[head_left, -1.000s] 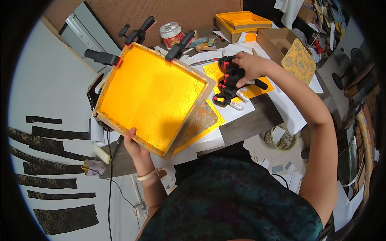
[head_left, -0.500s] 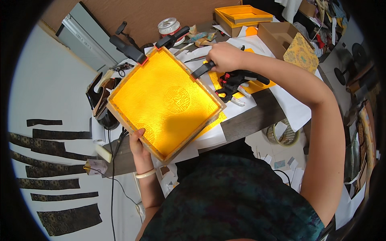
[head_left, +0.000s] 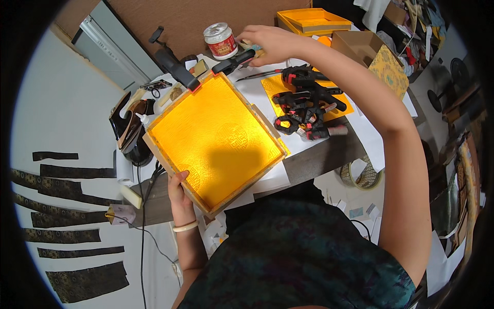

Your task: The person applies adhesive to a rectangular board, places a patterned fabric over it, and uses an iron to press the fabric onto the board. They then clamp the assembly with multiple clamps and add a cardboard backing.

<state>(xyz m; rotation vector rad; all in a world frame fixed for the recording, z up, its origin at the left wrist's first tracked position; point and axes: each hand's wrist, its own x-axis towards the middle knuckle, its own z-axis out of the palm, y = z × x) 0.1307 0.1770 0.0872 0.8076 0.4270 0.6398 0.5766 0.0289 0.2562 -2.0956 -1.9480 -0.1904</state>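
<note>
A shallow square box (head_left: 206, 180) lined with shiny gold patterned paper is held up, tilted, in front of me. My left hand (head_left: 178, 193) grips its lower left side, thumb over the rim. Two black spring clamps with red jaw pads bite its top edge: one clamp (head_left: 177, 71) at the upper left, another clamp (head_left: 231, 63) at the top corner. My right hand (head_left: 270, 44) is at this second clamp's handle end, fingers apart around it. Several more black clamps (head_left: 309, 108) lie piled on a gold sheet (head_left: 270, 87) to the right.
A white-lidded jar (head_left: 221, 41) stands behind the box. At the back right are yellow trays (head_left: 314, 20) and a brown open box (head_left: 357, 49). A dark clothes iron (head_left: 131, 118) and a glue bottle (head_left: 144, 119) are at the left. Below the table is a wire basket (head_left: 363, 175).
The clamp on the box's right edge is off, and the clamp pile looks fuller. My right hand has moved up and left to the top-corner clamp. The box has shifted slightly.
</note>
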